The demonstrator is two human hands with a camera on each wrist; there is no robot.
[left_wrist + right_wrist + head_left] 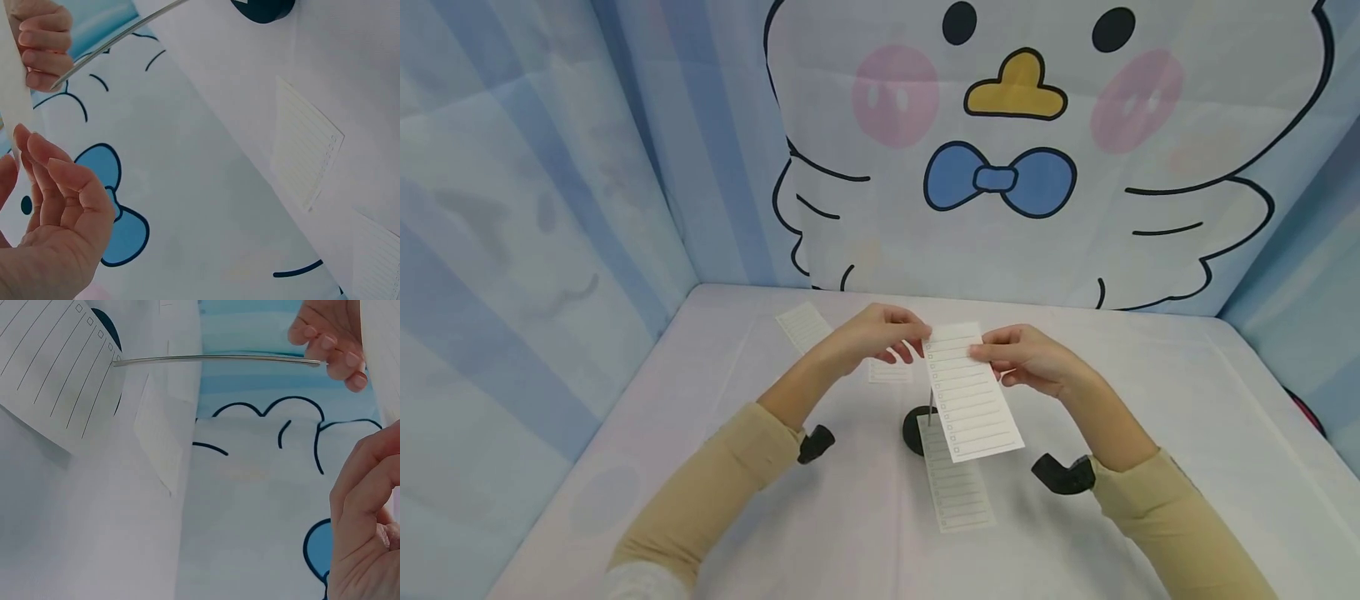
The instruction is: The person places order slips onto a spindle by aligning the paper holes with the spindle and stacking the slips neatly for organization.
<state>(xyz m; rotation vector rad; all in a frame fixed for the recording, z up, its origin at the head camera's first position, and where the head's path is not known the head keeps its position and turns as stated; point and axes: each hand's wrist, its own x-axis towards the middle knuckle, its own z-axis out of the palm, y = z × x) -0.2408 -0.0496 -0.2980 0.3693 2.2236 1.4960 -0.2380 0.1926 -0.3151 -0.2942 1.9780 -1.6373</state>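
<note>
A lined paper slip with small checkboxes (972,400) is held up over the table between both hands. My left hand (883,333) pinches its upper left corner, while my right hand (1030,358) grips the right edge near the top, thumb on the front. Behind the slip stands a paper spike: its thin metal rod (215,359) rises from a round black base (912,431). A second lined slip (958,492) lies at the base, with the rod passing through its edge in the right wrist view. The rod's tip is free, close beside the held slip.
Farther back on the white table (662,400) lie two more lined slips, one (803,325) beyond my left wrist and another (889,372) partly hidden under my left hand. A cartoon-printed curtain (722,167) encloses the table's back and sides. Black wrist mounts (1063,475) stick out from the sleeves.
</note>
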